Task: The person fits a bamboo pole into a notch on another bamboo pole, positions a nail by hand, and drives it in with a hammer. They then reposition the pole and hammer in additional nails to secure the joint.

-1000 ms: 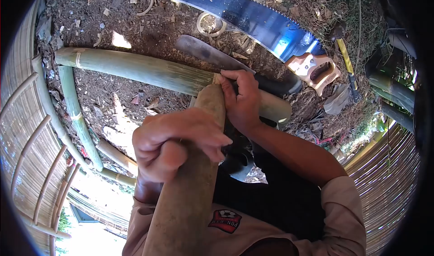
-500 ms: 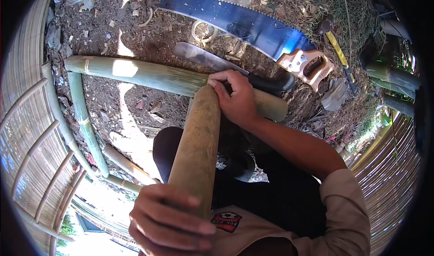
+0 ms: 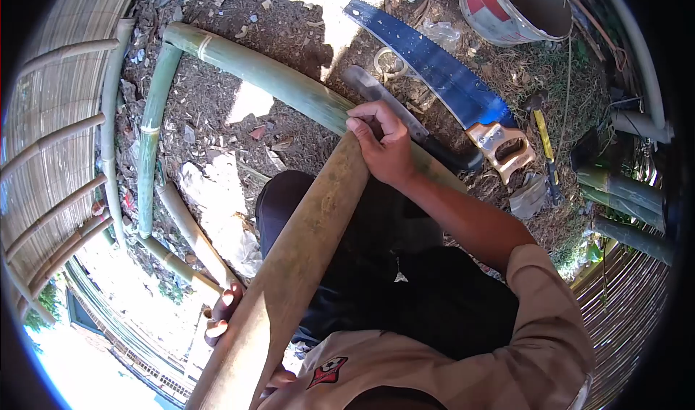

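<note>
A thick, tan bamboo pole [image 3: 308, 240] slants from the lower left up to the middle of the view. My right hand [image 3: 384, 138] is closed around its upper end, thumb and fingers at the tip. My left hand [image 3: 226, 314] grips the pole lower down from underneath; fingertips show along its left side, while the palm is mostly hidden behind it. The pole's tip meets a green bamboo length [image 3: 271, 77] lying crosswise on the ground. Just past my right hand lies a machete [image 3: 376, 90] with a dark handle.
A blue-bladed handsaw [image 3: 441, 70] lies beyond the machete, beside a yellow-handled hammer [image 3: 544, 138]. A bucket [image 3: 499, 15] stands at the upper right. More green bamboo [image 3: 148, 138] lies at left, near a woven bamboo wall [image 3: 58, 113].
The tan pole's near end has swung down and left. My left hand, blurred above the pole before, now wraps it from below. The view has shifted, bringing the bucket in.
</note>
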Demonstrator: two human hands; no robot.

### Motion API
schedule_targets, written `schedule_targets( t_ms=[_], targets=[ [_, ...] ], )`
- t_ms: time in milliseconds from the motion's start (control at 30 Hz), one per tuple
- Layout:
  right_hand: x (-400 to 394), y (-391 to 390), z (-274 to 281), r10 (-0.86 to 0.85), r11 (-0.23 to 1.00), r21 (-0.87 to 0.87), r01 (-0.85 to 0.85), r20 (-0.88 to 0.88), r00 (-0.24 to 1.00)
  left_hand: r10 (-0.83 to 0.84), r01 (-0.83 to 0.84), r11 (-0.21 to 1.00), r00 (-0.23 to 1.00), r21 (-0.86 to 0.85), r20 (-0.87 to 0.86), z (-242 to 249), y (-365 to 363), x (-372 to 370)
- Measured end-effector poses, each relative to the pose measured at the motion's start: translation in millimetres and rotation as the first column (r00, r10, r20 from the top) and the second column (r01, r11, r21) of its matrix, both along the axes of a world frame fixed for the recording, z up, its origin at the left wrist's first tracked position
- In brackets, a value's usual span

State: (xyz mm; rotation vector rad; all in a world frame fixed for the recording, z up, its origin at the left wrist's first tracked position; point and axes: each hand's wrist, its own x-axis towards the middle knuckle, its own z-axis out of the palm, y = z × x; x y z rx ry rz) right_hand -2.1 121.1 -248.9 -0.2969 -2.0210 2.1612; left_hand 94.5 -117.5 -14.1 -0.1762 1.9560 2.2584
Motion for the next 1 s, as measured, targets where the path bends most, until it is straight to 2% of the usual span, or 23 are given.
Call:
schedule_targets(
  t_ms=[67,133,267,433,500,567,600,633,667,700,733,767,800,833,867,900,933,1000],
  targets=[
    [2,4,-1,0.002,1.000,-0.013,-0.002,0.000,1.000,0.051,-0.053,0.999,0.995,0.014,0.091,-4,1,15],
    [5,14,-2,-0.005,0.985,0.172,0.021,-0.091,0.996,0.075,-0.082,0.996,0.980,0.032,0.187,-7,4,33],
    [13,31,11,0.052,0.972,0.235,-0.019,-0.133,0.990,0.072,-0.099,0.994,0.919,0.052,0.387,-18,23,71],
    [21,40,13,-0.036,0.943,0.292,0.157,-0.380,0.924,-0.013,-0.023,0.998,0.817,0.055,0.577,-12,31,108],
    [21,43,14,-0.039,0.940,0.294,0.170,-0.405,0.914,-0.106,0.079,0.994,0.758,0.071,0.644,-1,26,114],
    [23,45,16,-0.043,0.937,0.296,0.187,-0.433,0.900,-0.286,0.281,0.951,0.630,0.131,0.722,15,12,110],
    [25,45,15,-0.038,0.931,0.308,0.194,-0.447,0.894,-0.400,0.434,0.884,0.519,0.170,0.755,27,1,101],
    [27,46,15,-0.032,0.925,0.322,0.201,-0.462,0.886,-0.521,0.629,0.751,0.380,0.200,0.764,41,-6,83],
    [30,49,16,-0.035,0.924,0.321,0.207,-0.470,0.882,-0.592,0.780,0.610,0.332,0.139,0.734,54,-6,55],
    [32,52,17,-0.021,0.909,0.349,0.226,-0.504,0.864,-0.621,0.848,0.528,0.421,-0.044,0.662,64,2,29],
    [35,54,18,-0.013,0.892,0.376,0.250,-0.533,0.846,-0.615,0.791,0.506,0.611,-0.344,0.499,65,17,3],
    [36,53,16,-0.027,0.889,0.372,0.266,-0.538,0.843,-0.591,0.624,0.489,0.751,-0.609,0.295,54,44,-27],
    [37,50,14,-0.028,0.888,0.362,0.284,-0.573,0.819,-0.660,0.534,0.352,0.724,-0.769,0.201,34,71,-55],
    [34,50,13,-0.025,0.884,0.356,0.305,-0.613,0.790,-0.654,0.514,0.281,0.721,-0.810,0.231,10,100,-67],
    [31,47,16,-0.028,0.875,0.363,0.320,-0.622,0.782,-0.627,0.551,0.270,0.723,-0.790,0.290,-22,121,-69],
    [32,38,22,-0.039,0.868,0.369,0.332,-0.616,0.787,-0.581,0.425,0.046,0.748,-0.904,0.321,-46,143,-64],
    [32,36,27,-0.044,0.859,0.380,0.343,-0.612,0.790,-0.585,0.423,0.060,0.749,-0.904,0.312,-63,146,-67],
    [31,43,38,-0.054,0.845,0.408,0.347,-0.580,0.813,-0.463,0.607,0.291,0.766,-0.739,0.447,-83,145,-71]
  ],
)
